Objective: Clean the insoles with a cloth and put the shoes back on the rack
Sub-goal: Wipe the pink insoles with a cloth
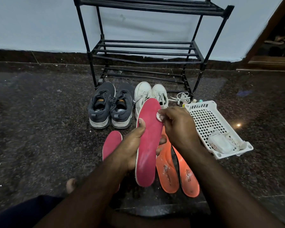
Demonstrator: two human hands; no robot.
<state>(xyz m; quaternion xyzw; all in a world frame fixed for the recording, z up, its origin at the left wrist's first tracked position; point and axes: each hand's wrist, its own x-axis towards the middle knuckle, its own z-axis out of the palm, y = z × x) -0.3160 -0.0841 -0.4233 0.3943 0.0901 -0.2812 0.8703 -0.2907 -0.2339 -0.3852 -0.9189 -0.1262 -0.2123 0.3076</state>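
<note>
While your left hand curls around the long pink foam insole, thumb on its top face and fingers wrapped beneath, your right hand pinches a small white cloth wad against that insole's right edge near the toe. Using the held insole as the landmark: a second pink insole lies on the dark speckled stone floor just to its left, and two orange insoles lie side by side just to its right, partly under your right wrist. Farther right sits a white perforated plastic basket. Beyond the held insole's toe stand a grey pair of sneakers and a white pair of sneakers, and behind them the black metal shoe rack stands against the wall.
</note>
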